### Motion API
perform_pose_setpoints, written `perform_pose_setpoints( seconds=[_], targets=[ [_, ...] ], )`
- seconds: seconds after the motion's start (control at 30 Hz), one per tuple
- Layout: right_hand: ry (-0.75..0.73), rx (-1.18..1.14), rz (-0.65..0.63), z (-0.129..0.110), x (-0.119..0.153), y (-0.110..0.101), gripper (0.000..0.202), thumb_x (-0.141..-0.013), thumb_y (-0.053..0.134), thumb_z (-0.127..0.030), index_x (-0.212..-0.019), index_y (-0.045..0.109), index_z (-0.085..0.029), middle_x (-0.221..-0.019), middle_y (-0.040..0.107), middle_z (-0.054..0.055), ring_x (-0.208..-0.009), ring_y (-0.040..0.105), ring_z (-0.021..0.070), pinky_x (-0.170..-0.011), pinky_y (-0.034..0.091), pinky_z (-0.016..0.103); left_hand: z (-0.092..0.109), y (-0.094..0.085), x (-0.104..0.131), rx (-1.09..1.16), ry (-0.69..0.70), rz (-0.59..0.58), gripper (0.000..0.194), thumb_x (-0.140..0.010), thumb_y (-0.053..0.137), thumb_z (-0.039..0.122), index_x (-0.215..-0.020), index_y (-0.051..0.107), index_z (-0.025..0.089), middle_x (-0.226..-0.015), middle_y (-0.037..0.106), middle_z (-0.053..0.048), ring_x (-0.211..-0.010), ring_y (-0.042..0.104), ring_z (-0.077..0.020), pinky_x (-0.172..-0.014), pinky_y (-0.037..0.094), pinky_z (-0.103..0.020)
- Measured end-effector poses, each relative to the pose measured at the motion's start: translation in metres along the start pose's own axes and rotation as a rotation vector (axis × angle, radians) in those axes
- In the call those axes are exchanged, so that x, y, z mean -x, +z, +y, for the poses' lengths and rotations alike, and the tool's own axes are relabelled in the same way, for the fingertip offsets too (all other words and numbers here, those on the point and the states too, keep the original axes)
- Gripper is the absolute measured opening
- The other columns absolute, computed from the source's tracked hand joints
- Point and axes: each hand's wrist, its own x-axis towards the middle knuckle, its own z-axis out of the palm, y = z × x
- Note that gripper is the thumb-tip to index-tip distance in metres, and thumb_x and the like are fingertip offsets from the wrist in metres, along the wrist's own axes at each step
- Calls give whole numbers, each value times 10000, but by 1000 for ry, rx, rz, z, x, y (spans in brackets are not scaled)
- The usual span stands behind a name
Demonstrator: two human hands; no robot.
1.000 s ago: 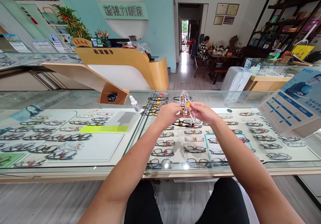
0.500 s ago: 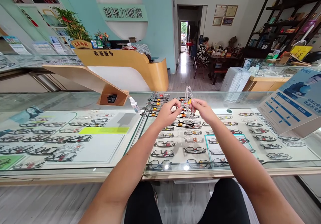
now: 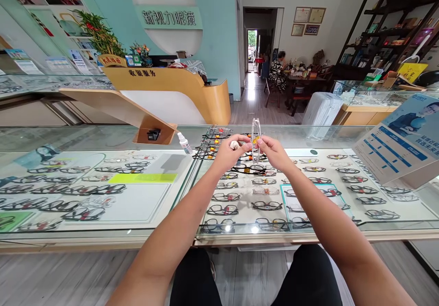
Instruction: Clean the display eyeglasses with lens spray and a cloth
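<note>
The white spray bottle (image 3: 184, 143) stands on the glass counter (image 3: 192, 178), left of my hands. My left hand (image 3: 230, 153) is curled, pinching a small white thing (image 3: 234, 145); my right hand (image 3: 273, 152) grips the clear glasses (image 3: 255, 139), held edge-on above the counter.

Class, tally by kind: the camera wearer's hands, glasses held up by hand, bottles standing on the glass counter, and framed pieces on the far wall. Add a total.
Left hand and right hand: 2
Clear glasses: 1
White bottle: 1
Framed pieces: 4
Total: 8
</note>
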Motion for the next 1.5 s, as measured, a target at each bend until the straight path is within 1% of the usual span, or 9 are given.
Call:
perform_pose_setpoints(
  seconds=[0.23, 0.47, 0.77, 0.93, 1.0, 1.17, 1.3, 1.4, 1.5],
  targets=[
    [-69, 40, -4, -2, 1, 6, 633, -999, 535, -846, -841, 619, -238, -814, 577, 1, -795, 484, 191, -763, 370, 336, -8, 5, -2, 39, 65, 39, 452, -737, 940, 614, -865, 823, 197, -1022, 819, -90, -900, 704, -227, -831, 552, -348],
    [-72, 58, 65, 0, 2, 10, 617, -992, 560, -836, -787, 534, -255, -762, 514, -14, -755, 431, 187, -722, 335, 342, -4, 5, 0, 79, 76, 78, 416, -726, 952, 569, -842, 805, 197, -991, 800, -77, -862, 677, -204, -798, 544, -336],
    [-29, 22, 35, -3, 0, -4, 551, -951, 686, -780, -835, 704, -241, -748, 623, 4, -734, 512, 189, -710, 376, 341, -2, 0, -3, 96, 25, 112, 371, -735, 912, 536, -813, 779, 199, -815, 739, -28, -707, 581, -160, -666, 463, -299],
    [4, 97, 229, 3, 0, -19, 461, -984, 688, -706, -911, 758, -256, -609, 520, -36, -586, 440, 171, -638, 337, 347, -2, -9, -7, 46, 33, 164, 324, -766, 884, 515, -815, 792, 208, -774, 709, -25, -689, 552, -161, -620, 407, -292],
    [3, 198, 333, 5, 1, -24, 398, -1022, 666, -644, -982, 774, -263, -624, 599, -23, -590, 494, 184, -665, 373, 358, -1, -13, -7, 31, 27, 144, 330, -764, 884, 518, -795, 781, 205, -733, 677, -17, -662, 523, -153, -604, 385, -289],
    [-42, 361, 534, 4, 1, -29, 300, -1059, 601, -513, -1111, 746, -256, -887, 812, 56, -816, 684, 246, -826, 482, 399, 2, -15, -6, -25, -5, 81, 334, -747, 883, 499, -752, 749, 193, -751, 690, -23, -661, 524, -147, -610, 389, -286],
    [-80, 7, 488, -3, -3, -28, 165, -953, 668, -413, -1028, 674, -267, -866, 795, 26, -758, 665, 209, -769, 513, 368, 4, -14, -5, -23, -2, 123, 327, -769, 860, 499, -764, 748, 193, -721, 656, -11, -654, 504, -144, -611, 374, -287],
    [34, -414, 318, -11, -5, -29, 100, -832, 689, -343, -848, 626, -266, -668, 672, -17, -616, 550, 165, -646, 449, 317, 5, -15, -4, -15, 16, 177, 301, -796, 840, 481, -786, 753, 192, -741, 653, -5, -653, 496, -138, -623, 375, -291],
    [105, -709, 146, -19, -5, -28, 127, -792, 677, -323, -727, 590, -255, -554, 520, -36, -558, 444, 145, -612, 395, 304, 6, -15, -4, -15, 23, 190, 283, -813, 834, 461, -789, 749, 193, -750, 646, 1, -648, 481, -132, -627, 368, -292]
  ],
)
